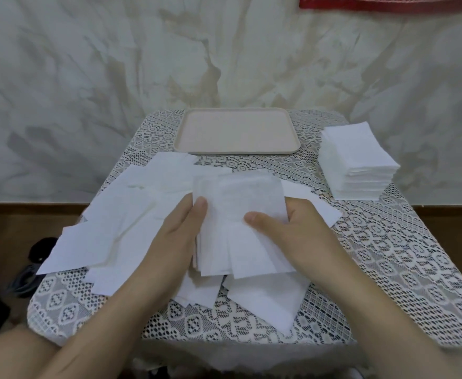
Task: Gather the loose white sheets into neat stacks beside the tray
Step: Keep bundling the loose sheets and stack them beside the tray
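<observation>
Both hands hold one uneven bundle of white sheets above the middle of the table. My left hand grips its left edge with the thumb on top. My right hand grips its right edge, thumb also on top. Several loose white sheets lie scattered under and to the left of the bundle, some overhanging the table's left edge. A neat stack of white sheets stands at the right, beside the beige tray at the back of the table.
A white lace cloth covers the small table, which is bare at the front and right. A draped pale sheet hangs behind. Dark objects lie on the floor at the left.
</observation>
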Demonstrator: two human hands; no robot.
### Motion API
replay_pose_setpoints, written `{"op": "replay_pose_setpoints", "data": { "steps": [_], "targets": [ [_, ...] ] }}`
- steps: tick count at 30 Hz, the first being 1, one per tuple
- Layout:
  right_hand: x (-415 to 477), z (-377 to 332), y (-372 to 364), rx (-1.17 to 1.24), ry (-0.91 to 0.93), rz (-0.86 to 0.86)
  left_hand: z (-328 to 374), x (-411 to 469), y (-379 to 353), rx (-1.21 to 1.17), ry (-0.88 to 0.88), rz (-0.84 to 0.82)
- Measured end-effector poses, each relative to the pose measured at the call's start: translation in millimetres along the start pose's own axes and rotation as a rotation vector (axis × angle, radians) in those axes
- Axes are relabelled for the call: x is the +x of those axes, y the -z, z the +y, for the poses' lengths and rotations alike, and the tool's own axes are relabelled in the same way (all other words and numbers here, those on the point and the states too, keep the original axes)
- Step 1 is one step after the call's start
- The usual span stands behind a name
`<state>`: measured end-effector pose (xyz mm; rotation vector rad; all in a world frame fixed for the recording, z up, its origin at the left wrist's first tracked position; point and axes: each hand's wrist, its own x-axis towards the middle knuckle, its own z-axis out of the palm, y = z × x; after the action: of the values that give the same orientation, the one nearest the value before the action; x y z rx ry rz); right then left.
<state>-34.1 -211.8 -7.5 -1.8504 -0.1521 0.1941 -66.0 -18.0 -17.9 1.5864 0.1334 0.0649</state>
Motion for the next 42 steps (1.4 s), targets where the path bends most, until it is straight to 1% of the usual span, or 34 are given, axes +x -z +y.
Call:
{"op": "replay_pose_setpoints", "data": {
  "steps": [3, 5, 9, 11, 14, 17, 22, 31, 34, 39, 41, 42],
  "targets": [
    [3, 0, -5, 0.008, 0.002, 0.015, -3, 1, 4, -0.016, 0.034, -0.026],
    [5, 1, -7, 0.016, 0.005, 0.016, -4, 2, 5, -0.009, 0.022, -0.066],
    [5, 1, -9, -0.007, 0.020, 0.022, -5, 3, 5, 0.013, 0.008, -0.076],
    [5, 0, -9, -0.062, 0.053, 0.065, -5, 3, 4, 0.000, 0.010, -0.064],
    [2, 0, -6, -0.158, 0.103, 0.157, -7, 4, 4, -0.019, 0.004, 0.002],
    [0, 1, 0, -0.212, 0.109, 0.200, -8, 3, 3, -0.032, 0.010, 0.050],
    [-6, -5, -6, -0.116, 0.085, 0.119, -7, 1, -1, -0.012, -0.006, 0.044],
    [0, -1, -19, -0.038, 0.082, 0.097, -8, 2, -2, -0.022, -0.010, -0.022],
    [1, 0, -19, -0.090, 0.093, 0.117, -9, 3, -2, -0.019, -0.008, -0.005],
    [-2, 2, -6, -0.283, 0.101, 0.154, -8, 3, -2, -0.011, -0.008, 0.006],
    [-1, 4, -1, -0.291, 0.091, 0.168, -8, 3, -2, -0.013, -0.002, 0.006],
    [0, 4, 2, -0.258, 0.080, 0.161, -8, 3, -2, -0.015, -0.001, 0.003]
  ]
}}
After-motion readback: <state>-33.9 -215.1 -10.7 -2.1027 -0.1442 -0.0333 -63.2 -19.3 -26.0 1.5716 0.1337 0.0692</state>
